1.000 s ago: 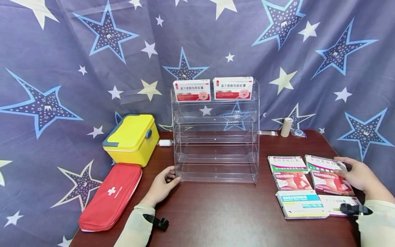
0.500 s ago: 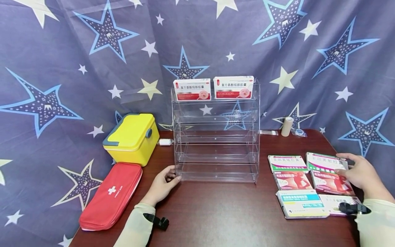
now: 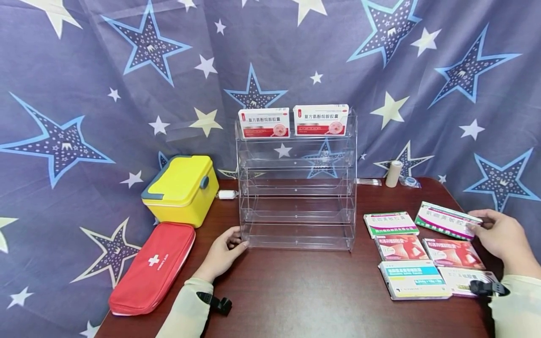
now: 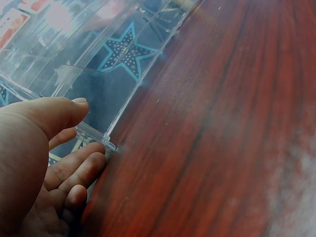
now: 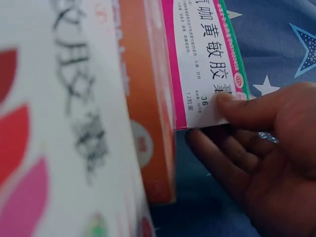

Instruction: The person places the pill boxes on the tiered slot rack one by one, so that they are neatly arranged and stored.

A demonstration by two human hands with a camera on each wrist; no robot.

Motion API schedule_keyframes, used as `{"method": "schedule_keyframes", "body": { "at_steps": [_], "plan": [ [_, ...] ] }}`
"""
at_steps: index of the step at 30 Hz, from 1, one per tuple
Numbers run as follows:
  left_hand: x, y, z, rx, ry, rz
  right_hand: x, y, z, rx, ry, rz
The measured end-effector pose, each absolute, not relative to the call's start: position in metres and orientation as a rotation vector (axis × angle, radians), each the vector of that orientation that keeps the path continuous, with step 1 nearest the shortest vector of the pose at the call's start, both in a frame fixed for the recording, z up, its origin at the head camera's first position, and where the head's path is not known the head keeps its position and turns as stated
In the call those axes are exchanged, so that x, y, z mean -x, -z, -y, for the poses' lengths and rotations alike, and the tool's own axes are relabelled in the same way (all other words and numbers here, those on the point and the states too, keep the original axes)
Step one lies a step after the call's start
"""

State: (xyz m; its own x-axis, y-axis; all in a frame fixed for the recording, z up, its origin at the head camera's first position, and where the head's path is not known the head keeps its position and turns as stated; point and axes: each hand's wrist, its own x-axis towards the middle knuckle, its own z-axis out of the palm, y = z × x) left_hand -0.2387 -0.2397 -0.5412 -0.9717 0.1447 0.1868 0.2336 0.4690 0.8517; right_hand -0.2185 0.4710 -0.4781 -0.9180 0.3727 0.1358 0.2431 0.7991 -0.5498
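My right hand (image 3: 503, 237) pinches the right end of a white, green and magenta medicine box (image 3: 448, 220), thumb on its printed face and fingers beneath. The box is tilted, its near edge raised over the red-and-white box (image 3: 453, 253) in front. At the left, my left hand (image 3: 221, 253) holds the lower front corner of a clear acrylic tiered display rack (image 3: 296, 217). In the left wrist view its thumb (image 4: 64, 116) lies on one side of the rack's side panel, the fingers on the other. Two white-and-red medicine boxes (image 3: 265, 124) stand side by side on the top tier.
A matching green-and-white box (image 3: 390, 224), a red box (image 3: 401, 247), a blue-and-white box (image 3: 414, 280) and a pale box (image 3: 458, 280) lie at the right. A yellow case (image 3: 179, 188) and a red first-aid pouch (image 3: 152, 272) are left of the rack. A beige roll (image 3: 393, 173) stands behind.
My right hand has lifted and tilted the green-and-magenta box away from the red one below it. The neighbouring green box has shifted slightly left. My left hand stays at the rack corner.
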Motion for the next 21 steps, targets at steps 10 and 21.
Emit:
{"method": "schedule_keyframes", "body": {
  "at_steps": [10,21],
  "plan": [
    [0.239,0.542,0.239,0.330,1.541,2.623,0.218,0.451,-0.453,0.584,-0.979,2.308],
    [0.237,0.539,0.239,0.338,1.541,2.618,0.210,0.376,-0.393,0.286,-1.307,2.017]
  ]
}}
